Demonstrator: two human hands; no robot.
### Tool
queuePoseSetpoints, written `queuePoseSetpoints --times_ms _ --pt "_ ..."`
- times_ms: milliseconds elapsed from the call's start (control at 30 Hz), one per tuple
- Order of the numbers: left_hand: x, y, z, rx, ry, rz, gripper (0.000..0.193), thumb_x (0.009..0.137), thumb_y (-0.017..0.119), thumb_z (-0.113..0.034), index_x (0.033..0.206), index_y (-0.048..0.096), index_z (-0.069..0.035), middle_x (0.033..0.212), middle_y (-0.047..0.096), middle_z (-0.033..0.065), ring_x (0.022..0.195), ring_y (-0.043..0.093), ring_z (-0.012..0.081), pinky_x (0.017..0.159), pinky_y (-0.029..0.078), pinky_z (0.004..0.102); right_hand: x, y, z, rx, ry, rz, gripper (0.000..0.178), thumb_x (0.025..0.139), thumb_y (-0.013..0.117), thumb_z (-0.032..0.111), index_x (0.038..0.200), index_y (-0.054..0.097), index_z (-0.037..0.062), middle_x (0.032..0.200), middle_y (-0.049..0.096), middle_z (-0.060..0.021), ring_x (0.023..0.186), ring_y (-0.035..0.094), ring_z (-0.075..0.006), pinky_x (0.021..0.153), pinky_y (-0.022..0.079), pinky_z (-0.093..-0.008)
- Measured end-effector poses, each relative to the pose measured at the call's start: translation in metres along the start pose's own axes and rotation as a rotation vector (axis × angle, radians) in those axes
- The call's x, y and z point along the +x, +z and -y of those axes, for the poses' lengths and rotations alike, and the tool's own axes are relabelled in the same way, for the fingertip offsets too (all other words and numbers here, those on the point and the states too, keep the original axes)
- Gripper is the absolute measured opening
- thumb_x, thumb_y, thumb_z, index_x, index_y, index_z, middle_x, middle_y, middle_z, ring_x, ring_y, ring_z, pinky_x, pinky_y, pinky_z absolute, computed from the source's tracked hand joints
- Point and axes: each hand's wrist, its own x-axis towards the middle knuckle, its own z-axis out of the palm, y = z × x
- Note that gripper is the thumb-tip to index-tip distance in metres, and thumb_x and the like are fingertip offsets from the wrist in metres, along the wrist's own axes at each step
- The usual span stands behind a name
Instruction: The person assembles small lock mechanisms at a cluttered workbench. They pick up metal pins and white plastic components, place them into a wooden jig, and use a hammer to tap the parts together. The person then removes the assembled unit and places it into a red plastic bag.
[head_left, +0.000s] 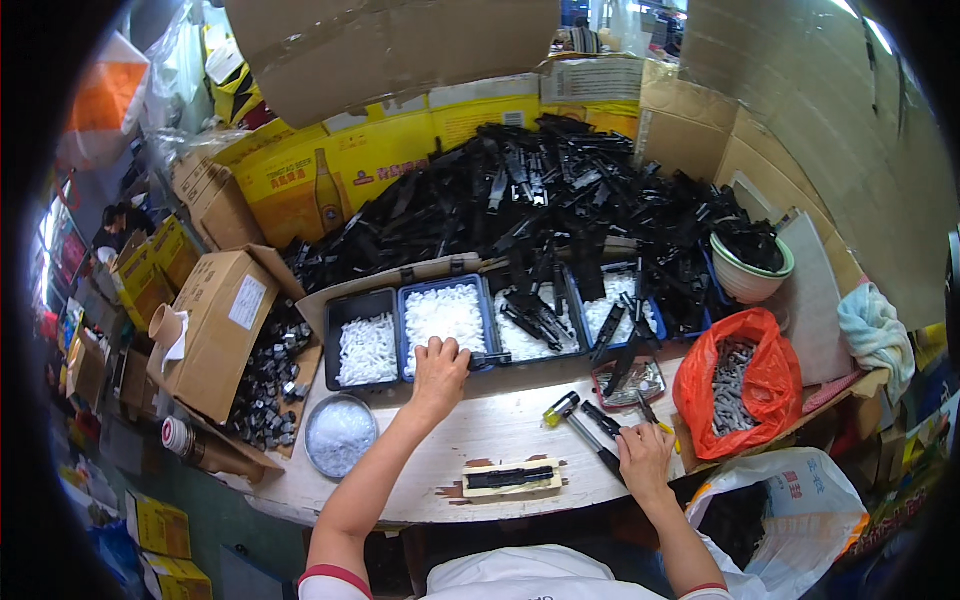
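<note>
My left hand (pixel 440 376) reaches to the near edge of a blue bin (pixel 404 330) filled with small white plastic pieces (pixel 444 312). Its fingers are bent, and what the tips hold, if anything, is hidden. At the right of the worktop, my right hand (pixel 647 458) has its fingers closed at the end of a black plastic part (pixel 598 418). A long screwdriver-like tool (pixel 578 425) with a yellow-and-black end lies just left of that hand. Between my forearms, a black strip-shaped part (pixel 510 477) rests in a cream-coloured holder (pixel 482 489).
Black plastic parts (pixel 470 200) are heaped behind the row of bins. A round dish (pixel 341 436) of clear pieces stands left, beside an open carton (pixel 215 330) with dark blocks. An orange-red bag (pixel 700 375) of grey pieces and a white sack (pixel 805 515) are at right.
</note>
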Motion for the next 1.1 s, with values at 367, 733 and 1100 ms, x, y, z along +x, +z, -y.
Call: queuePoseSetpoints --times_ms 367,733,1100 --pt "0.019 -0.013 0.011 -0.042 0.123 0.000 0.022 0.064 0.069 -0.011 0.082 0.056 -0.008 0.079 0.051 0.0062 0.083 0.045 0.0250 0.072 0.030 0.0378 0.081 0.008 0.006 -0.022 -0.084 -0.120 0.008 0.074 0.056 0.010 0.081 0.059 0.0085 0.079 0.052 -0.0036 0.081 0.047 -0.0217 0.070 0.029 -0.0383" --pt "0.083 -0.011 0.059 0.294 0.129 -0.211 0.008 0.066 0.059 -0.007 0.074 0.058 -0.009 0.078 0.051 0.0037 0.082 0.047 0.0216 0.072 0.033 0.0384 0.170 0.040 0.011 -0.107 -0.142 -0.184 0.014 0.071 0.053 0.006 0.082 0.057 0.0118 0.084 0.051 -0.0047 0.085 0.046 -0.0220 0.070 0.031 -0.0399" --pt "0.021 -0.017 0.064 -0.010 -0.058 -0.199 0.006 0.071 0.062 -0.009 0.077 0.062 -0.009 0.081 0.057 0.0025 0.082 0.049 0.0203 0.072 0.030 0.0362 0.206 0.070 0.060 -0.088 -0.325 -0.075 0.012 0.070 0.057 0.018 0.080 0.061 0.0116 0.086 0.053 -0.0058 0.090 0.045 -0.0238 0.077 0.031 -0.0464"
